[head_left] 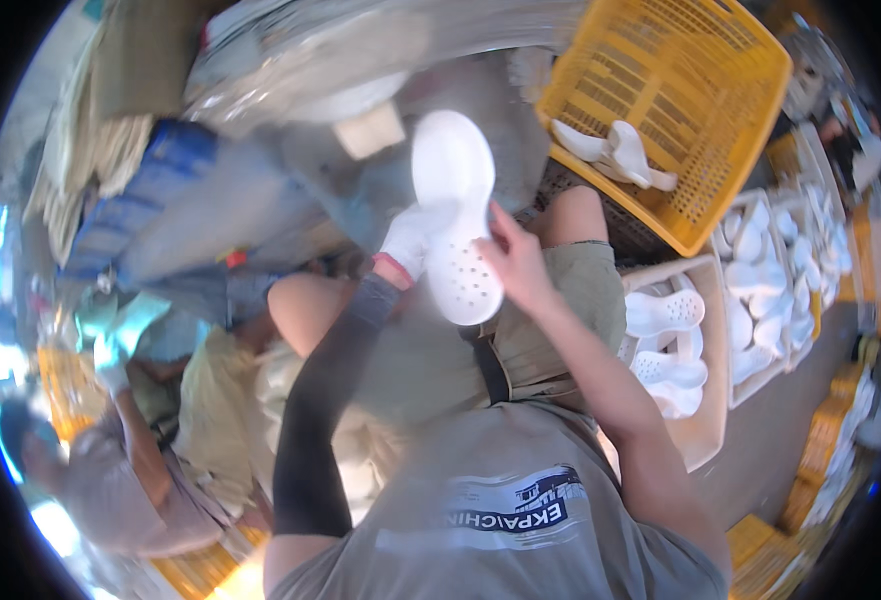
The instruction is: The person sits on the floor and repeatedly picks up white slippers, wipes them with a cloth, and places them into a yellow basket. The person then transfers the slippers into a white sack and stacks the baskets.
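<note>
In front of my lap I hold up a long white shoe sole [460, 265]. One half of it is smooth, and the end nearer me is dotted with small holes. My left hand [407, 242], in a white glove with a red cuff, is closed on its left side near the narrow middle. That hand is partly blurred, white against white. My bare right hand [516, 258] grips the right edge, the thumb over the perforated face. A dark sleeve [318, 420] covers my left forearm.
At the far right, a yellow basket [665, 235] holds a few white shoe pieces [628, 152]. Close by my right arm stands a pale crate [712, 400] of white perforated pieces [665, 312], with more filled crates [760, 285] beyond. At left, another person [110, 480] handles greenish material [125, 322].
</note>
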{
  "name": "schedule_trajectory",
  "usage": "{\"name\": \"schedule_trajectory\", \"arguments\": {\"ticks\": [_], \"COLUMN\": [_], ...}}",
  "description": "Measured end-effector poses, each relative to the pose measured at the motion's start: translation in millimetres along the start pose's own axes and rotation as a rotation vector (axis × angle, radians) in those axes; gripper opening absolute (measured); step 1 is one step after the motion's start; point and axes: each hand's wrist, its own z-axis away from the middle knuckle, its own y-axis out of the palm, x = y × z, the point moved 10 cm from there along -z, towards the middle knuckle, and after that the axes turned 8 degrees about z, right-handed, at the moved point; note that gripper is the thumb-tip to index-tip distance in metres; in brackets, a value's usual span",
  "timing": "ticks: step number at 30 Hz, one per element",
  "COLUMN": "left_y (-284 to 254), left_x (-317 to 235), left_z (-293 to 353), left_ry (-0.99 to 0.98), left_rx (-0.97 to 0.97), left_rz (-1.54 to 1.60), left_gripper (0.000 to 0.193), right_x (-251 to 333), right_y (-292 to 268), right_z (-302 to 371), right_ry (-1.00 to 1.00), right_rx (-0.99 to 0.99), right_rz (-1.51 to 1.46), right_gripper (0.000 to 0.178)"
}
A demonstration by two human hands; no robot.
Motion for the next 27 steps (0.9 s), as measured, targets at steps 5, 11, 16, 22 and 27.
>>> {"name": "schedule_trajectory", "arguments": {"ticks": [5, 11, 16, 22, 27], "left_y": [47, -19, -11, -93, -67], "left_x": [-34, -32, -30, -66, -63], "left_z": [44, 12, -30, -50, -32], "left_ry": [0.401, 0.425, 0.531, 0.682, 0.488], "left_rx": [0.328, -0.838, -0.579, -0.567, -0.616], "left_rz": [0.259, -0.85, -1.37, -1.182, 0.197], "left_gripper": [0.048, 0.022, 0.029, 0.057, 0.075], "right_x": [17, 33, 78, 102, 136], "right_y": [43, -33, 6, 43, 55], "right_z": [-34, -5, 53, -20, -25], "right_ry": [0.214, -0.021, -0.587, -0.332, -0.25], "right_rx": [0.473, 0.109, 0.029, 0.001, 0.011], "right_rz": [-0.42, -0.112, 0.878, 0.258, 0.413], "right_gripper": [0.04, 0.041, 0.048, 0.034, 0.036]}}
